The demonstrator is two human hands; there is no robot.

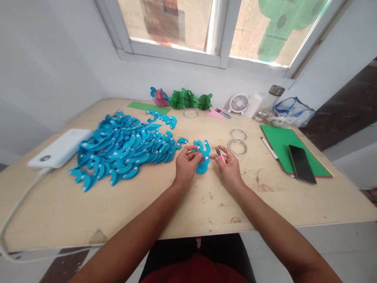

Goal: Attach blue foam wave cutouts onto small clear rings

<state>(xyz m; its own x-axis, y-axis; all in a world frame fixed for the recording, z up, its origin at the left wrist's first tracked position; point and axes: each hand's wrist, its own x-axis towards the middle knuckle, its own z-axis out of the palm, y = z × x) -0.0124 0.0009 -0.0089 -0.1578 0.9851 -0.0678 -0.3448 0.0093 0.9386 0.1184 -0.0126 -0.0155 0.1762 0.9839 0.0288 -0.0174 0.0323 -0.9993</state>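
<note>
My left hand pinches a curved blue paper piece with small white squares on it, held over the table in front of me. Close by on the right, my right hand is closed around a pair of pink-handled thread snips, whose dark blades point up and to the left. The snips and the blue piece are a little apart. To the left of my hands lies a large heap of similar blue paper pieces, many bearing white squares.
A white power bank with a cable sits at the left. Tape rings lie right of my hands. A phone rests on green sheets. Along the wall stand green paper figures, a small fan and a bottle.
</note>
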